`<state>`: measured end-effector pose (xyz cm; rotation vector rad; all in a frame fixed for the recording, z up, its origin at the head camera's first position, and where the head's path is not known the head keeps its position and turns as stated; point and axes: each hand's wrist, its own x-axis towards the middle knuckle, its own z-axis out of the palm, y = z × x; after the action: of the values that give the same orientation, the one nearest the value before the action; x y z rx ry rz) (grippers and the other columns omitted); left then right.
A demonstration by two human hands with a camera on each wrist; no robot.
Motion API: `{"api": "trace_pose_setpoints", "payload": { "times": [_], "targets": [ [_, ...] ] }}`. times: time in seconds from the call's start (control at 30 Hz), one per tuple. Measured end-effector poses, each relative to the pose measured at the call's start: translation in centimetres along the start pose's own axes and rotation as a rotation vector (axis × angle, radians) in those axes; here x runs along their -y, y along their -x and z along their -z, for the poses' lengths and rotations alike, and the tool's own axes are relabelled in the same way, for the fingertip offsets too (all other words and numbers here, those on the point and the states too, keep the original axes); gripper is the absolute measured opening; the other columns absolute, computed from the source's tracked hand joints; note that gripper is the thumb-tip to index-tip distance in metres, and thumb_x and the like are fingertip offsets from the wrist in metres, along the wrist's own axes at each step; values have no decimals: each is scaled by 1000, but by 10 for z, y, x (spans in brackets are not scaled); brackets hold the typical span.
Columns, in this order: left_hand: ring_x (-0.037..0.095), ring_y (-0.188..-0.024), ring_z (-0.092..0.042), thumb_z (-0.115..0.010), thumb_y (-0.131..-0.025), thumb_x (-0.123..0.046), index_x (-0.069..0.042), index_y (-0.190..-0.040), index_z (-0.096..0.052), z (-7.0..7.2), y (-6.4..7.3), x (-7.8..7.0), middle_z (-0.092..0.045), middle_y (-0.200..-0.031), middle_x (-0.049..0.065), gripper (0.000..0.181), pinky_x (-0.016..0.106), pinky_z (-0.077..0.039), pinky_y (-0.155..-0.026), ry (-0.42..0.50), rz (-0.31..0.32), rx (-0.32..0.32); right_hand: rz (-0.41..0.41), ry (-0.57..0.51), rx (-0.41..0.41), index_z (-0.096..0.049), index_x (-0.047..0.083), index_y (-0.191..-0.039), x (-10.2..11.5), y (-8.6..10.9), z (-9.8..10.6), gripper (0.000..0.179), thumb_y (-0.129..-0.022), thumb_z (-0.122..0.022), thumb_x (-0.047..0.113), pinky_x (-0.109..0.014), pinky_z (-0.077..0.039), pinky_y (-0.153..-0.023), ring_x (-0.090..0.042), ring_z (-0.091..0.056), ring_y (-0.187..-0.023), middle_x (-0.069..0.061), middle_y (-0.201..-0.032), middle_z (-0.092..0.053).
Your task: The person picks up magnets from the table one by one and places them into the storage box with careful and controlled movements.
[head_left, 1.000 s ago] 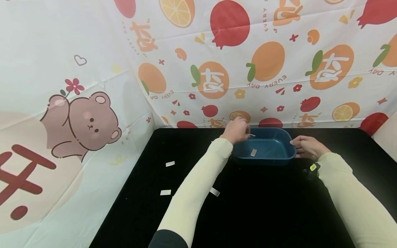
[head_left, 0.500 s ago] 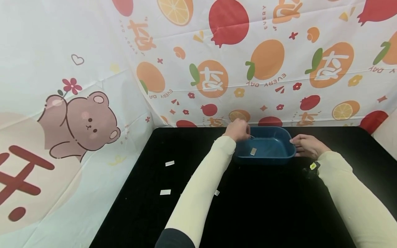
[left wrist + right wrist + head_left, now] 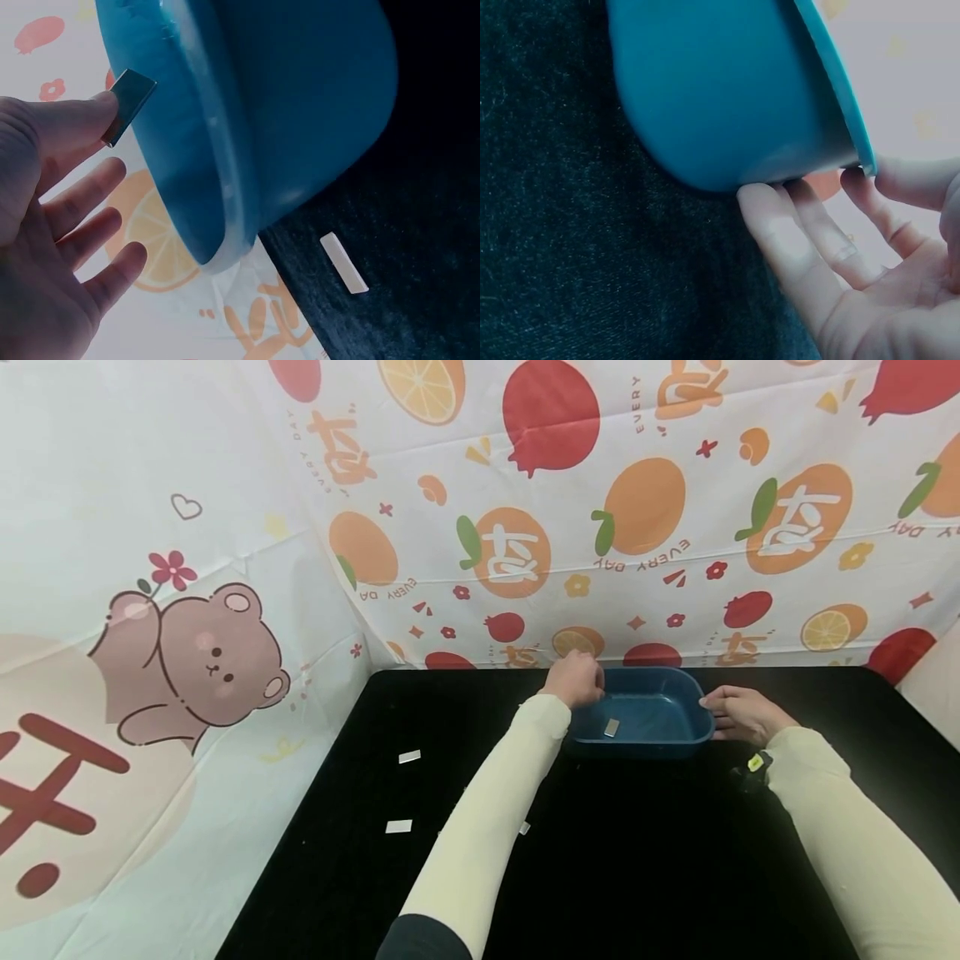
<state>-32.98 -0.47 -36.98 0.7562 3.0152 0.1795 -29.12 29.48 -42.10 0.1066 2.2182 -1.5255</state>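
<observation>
Over the left end of a blue plastic basin [image 3: 660, 745], my left hand [image 3: 576, 679] pinches a small shiny metal rectangle [image 3: 130, 107] between thumb and forefinger. The other fingers of that hand spread loosely in the left wrist view. A similar flat silvery piece [image 3: 612, 727] lies on the basin's floor. At the opposite end, my right hand [image 3: 742, 713] pinches the basin's rim with thumb and forefinger. In the right wrist view its other fingers [image 3: 791, 240] reach along and under the basin's outer wall. The held piece is hidden by the left hand in the head view.
Several small pale rectangles lie on the black table [image 3: 637, 860]: one at left [image 3: 409, 757], a nearer one [image 3: 399, 826], and another piece [image 3: 524, 828] partly behind the left sleeve [image 3: 487, 818]. A fruit-print cloth [image 3: 442, 560] hangs right behind the table.
The left forearm has shifted slightly right, and the hand sits a little lower over the basin. The metal piece it pinches no longer shows in the head view. The right hand stays put.
</observation>
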Motion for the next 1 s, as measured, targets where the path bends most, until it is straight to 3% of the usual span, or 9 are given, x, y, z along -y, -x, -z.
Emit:
{"api": "trace_pose_setpoints", "payload": {
  "times": [0.63,1.0],
  "targets": [
    [15,-104,-55,-71,-92,-29,-21,-95,-79,-3,0,-9,-70,-102,-5,12,34,-55,-88,42,-4,44,5,-19,-17,-54,3,-118,2,2,-2,27,-103,-50,26,-33,-60,-82,-13,-68,-85,5,-92,-68],
    [14,-106,-58,-63,-96,-26,-21,-99,-79,-2,1,-11,-72,-105,-6,16,32,-56,-88,22,-52,18,7,2,-6,-54,4,-121,2,2,0,32,-103,-50,30,-33,-60,-86,-14,-68,-89,3,-97,-68]
  ]
}}
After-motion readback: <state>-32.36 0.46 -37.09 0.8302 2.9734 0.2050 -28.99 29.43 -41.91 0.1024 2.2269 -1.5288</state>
